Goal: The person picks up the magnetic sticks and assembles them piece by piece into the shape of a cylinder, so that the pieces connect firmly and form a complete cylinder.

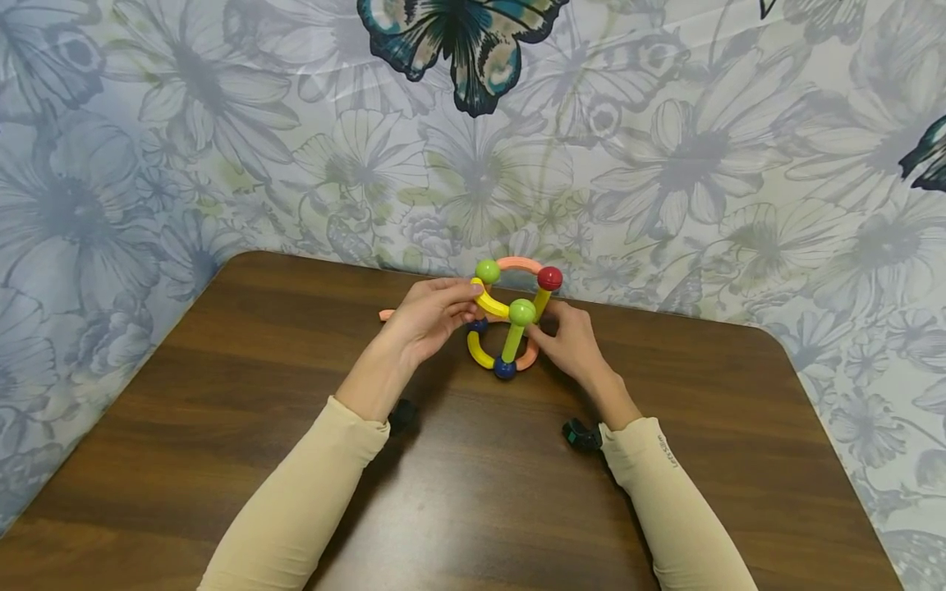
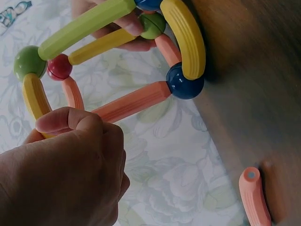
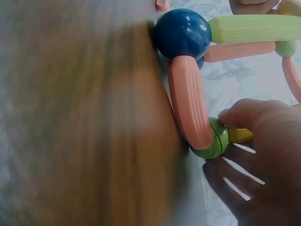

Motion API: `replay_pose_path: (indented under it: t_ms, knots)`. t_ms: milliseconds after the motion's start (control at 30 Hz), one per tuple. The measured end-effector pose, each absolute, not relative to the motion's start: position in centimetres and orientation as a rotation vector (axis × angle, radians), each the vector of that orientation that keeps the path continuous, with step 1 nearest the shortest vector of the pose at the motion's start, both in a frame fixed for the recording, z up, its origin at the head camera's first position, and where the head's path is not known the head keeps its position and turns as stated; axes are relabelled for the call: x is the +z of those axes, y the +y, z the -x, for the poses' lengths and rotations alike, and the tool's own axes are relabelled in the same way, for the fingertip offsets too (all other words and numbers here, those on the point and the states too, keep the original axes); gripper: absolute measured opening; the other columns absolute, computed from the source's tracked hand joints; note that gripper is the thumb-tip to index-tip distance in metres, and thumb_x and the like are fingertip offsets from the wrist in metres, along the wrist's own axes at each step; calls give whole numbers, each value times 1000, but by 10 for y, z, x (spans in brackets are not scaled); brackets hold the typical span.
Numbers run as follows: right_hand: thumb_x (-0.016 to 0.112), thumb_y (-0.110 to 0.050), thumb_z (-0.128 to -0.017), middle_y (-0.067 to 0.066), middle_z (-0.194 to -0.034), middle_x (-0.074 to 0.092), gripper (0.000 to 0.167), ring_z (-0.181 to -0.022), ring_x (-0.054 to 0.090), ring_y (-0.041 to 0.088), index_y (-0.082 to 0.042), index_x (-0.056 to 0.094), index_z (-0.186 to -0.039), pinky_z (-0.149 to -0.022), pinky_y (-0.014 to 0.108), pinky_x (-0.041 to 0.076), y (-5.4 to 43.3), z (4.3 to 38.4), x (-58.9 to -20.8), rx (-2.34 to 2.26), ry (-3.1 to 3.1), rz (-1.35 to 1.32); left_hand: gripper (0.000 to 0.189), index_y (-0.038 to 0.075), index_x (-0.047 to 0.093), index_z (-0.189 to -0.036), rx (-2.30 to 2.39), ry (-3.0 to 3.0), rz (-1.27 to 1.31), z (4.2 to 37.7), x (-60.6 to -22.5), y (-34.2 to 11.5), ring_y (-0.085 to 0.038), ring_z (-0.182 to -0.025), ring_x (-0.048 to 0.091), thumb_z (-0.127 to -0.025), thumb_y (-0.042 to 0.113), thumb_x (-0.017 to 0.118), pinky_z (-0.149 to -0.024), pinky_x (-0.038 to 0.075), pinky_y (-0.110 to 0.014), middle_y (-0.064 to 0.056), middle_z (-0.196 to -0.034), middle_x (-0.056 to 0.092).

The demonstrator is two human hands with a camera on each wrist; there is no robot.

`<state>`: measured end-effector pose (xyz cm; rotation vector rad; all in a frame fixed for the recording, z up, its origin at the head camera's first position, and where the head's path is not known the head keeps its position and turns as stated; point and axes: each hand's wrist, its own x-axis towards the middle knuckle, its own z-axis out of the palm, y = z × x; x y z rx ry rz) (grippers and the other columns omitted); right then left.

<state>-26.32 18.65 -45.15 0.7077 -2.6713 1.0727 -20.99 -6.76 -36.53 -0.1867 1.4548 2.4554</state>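
Observation:
A frame of magnetic building rods and balls stands near the table's far edge. Its upper ring has a light green ball, a red ball and a nearer green ball. An upright green rod joins the nearer green ball to a dark blue ball at the base. My left hand pinches the upper curved yellow rod between thumb and finger. My right hand holds a low green ball at the foot of a straight yellow rod.
A loose curved pink rod lies on the brown table left of the frame, partly behind my left hand in the head view. A flower-patterned cloth hangs right behind the table's far edge.

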Motion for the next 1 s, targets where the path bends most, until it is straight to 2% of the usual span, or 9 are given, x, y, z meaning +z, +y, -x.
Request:
replay_pose_path:
  t_ms: [167,367,533,833,1000]
  knots:
    - [78,-14,-94,16,-110,78,31,-101,76,32,0,72,-121,-91,48,61,186,261,-451,1098,-2637,-757,11,-1,71,-100,2436,1472,191,213,-364,-69,-17,-72,63,-101,10,71,-66,52,-20,-5,-77,70]
    - [78,-15,-94,17,-113,77,36,-105,75,32,1,71,-125,-94,48,60,185,259,-451,1062,-2665,-763,13,1,75,-99,2432,1371,322,216,-364,-69,-16,-72,67,-98,13,75,-71,58,-22,-6,-85,75]
    - [77,-14,-94,17,-114,77,36,-107,75,33,0,71,-126,-95,49,59,185,261,-451,1047,-2670,-764,12,2,74,-102,2434,1329,357,216,-366,-67,-17,-76,68,-98,13,76,-75,59,-24,-6,-87,76]
    - [77,-15,-94,16,-113,78,36,-105,76,32,1,71,-125,-94,48,60,183,261,-450,1071,-2679,-746,17,4,73,-106,2370,1308,228,212,-371,-64,-18,-85,77,-105,20,68,-74,55,-23,-6,-92,78]
    - [77,-16,-94,15,-110,79,28,-102,77,32,-2,74,-119,-92,49,61,183,261,-448,1102,-2675,-733,21,5,74,-107,2375,1327,228,212,-372,-67,-15,-85,67,-107,24,64,-76,54,-23,-3,-98,76]
